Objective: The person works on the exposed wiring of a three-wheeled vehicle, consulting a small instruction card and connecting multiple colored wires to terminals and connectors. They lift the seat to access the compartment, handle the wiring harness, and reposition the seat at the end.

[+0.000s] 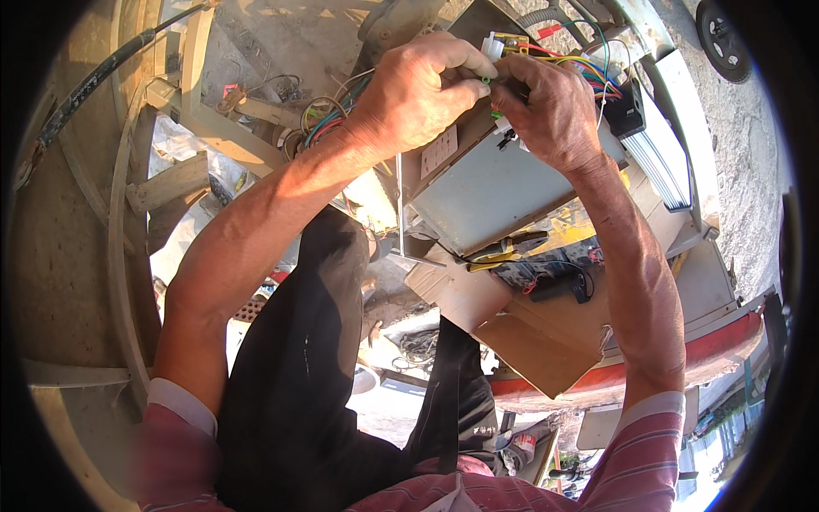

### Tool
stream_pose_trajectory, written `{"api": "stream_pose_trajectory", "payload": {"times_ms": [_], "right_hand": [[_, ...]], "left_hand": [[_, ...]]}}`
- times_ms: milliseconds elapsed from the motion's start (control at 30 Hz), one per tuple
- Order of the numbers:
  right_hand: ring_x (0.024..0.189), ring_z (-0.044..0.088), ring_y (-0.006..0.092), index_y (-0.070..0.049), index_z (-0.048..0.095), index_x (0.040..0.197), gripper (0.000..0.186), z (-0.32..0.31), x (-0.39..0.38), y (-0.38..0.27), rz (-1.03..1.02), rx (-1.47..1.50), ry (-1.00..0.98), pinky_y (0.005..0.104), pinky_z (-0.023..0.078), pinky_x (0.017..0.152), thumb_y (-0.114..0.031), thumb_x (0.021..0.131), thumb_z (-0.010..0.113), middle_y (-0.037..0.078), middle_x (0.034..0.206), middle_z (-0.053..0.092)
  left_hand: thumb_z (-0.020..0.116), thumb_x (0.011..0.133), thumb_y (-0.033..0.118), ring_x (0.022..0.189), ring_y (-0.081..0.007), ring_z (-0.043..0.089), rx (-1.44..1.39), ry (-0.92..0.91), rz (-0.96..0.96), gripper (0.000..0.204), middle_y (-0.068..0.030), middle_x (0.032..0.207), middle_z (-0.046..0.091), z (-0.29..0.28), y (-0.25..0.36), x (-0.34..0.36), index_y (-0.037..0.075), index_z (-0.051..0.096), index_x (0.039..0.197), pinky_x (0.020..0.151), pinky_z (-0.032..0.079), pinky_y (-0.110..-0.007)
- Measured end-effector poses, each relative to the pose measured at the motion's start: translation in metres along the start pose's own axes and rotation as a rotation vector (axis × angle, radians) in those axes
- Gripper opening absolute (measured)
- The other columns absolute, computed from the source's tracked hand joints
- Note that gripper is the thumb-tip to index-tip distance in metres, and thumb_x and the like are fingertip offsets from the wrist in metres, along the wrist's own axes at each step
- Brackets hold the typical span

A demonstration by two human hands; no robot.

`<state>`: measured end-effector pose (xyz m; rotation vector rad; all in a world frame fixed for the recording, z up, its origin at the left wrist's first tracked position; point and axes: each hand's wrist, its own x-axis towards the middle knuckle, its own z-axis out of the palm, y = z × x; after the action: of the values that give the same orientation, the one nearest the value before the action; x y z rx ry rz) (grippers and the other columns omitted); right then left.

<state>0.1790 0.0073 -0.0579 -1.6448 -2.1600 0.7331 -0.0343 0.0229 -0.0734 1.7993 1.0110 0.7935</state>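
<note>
My left hand and my right hand meet fingertip to fingertip above a grey metal box. Between the pinched fingers shows a thin green wire, bent in a small loop; most of it is hidden. A bit of green also peeks out below my right thumb. White plastic connectors stick up just behind the fingertips, beside a yellow part. From there a bundle of coloured wires runs right to a black-ended, finned metal unit.
Another wire bundle lies by my left wrist. A thin metal rod stands left of the box. Cardboard flaps and a black cylindrical part lie nearer me. A curved metal panel closes off the left; a wheel is far right.
</note>
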Motion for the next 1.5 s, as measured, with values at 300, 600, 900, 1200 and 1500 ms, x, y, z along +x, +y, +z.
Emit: {"api": "stream_pose_trajectory", "payload": {"times_ms": [300,600,900,1200,1500], "right_hand": [[0.087,0.072,0.0365,-0.013,0.076,0.103,0.02,-0.001,0.0,-0.001,-0.01,0.014,-0.008,0.0478,0.057,0.079,-0.025,0.089,0.069,0.01,0.091,0.076],[0.095,0.073,0.0314,-0.009,0.074,0.115,0.029,-0.014,-0.004,-0.019,0.027,0.005,-0.075,0.0431,0.054,0.092,-0.017,0.087,0.076,0.01,0.101,0.076],[0.121,0.064,0.0332,-0.01,0.073,0.12,0.041,-0.039,-0.059,-0.034,-0.178,-0.064,0.127,0.0479,0.047,0.106,0.0,0.081,0.078,0.009,0.124,0.071],[0.11,0.069,0.0348,-0.003,0.073,0.114,0.031,-0.073,-0.16,-0.029,0.105,0.261,0.151,0.0438,0.057,0.095,0.002,0.084,0.075,0.017,0.115,0.071],[0.105,0.068,0.03,-0.009,0.073,0.114,0.032,-0.099,-0.276,-0.007,0.245,0.101,0.24,0.0434,0.055,0.09,-0.008,0.082,0.08,0.009,0.111,0.07]], "left_hand": [[0.073,0.09,0.005,0.095,-0.024,0.071,-0.01,-0.003,-0.016,0.015,-0.0108,0.102,0.071,0.002,0.003,0.0,0.004,0.075,0.106,0.085,0.057,-0.036],[0.077,0.091,0.014,0.084,-0.0199,0.074,0.015,0.052,-0.07,0.022,-0.0107,0.091,0.074,0.003,0.005,-0.007,0.003,0.071,0.109,0.076,0.059,-0.035],[0.077,0.092,0.009,0.08,-0.0176,0.072,-0.01,0.088,-0.115,0.017,-0.0092,0.091,0.073,-0.003,0.0,-0.016,0.003,0.072,0.107,0.073,0.058,-0.033],[0.069,0.101,0.01,0.089,-0.0106,0.067,0.064,0.082,0.02,0.015,-0.0051,0.101,0.072,0.0,-0.011,-0.019,0.002,0.068,0.114,0.081,0.055,-0.03],[0.06,0.108,0.007,0.096,-0.0113,0.063,-0.107,0.0,-0.398,0.02,-0.0041,0.118,0.066,-0.029,-0.053,-0.021,0.0,0.066,0.126,0.087,0.054,-0.027]]}}
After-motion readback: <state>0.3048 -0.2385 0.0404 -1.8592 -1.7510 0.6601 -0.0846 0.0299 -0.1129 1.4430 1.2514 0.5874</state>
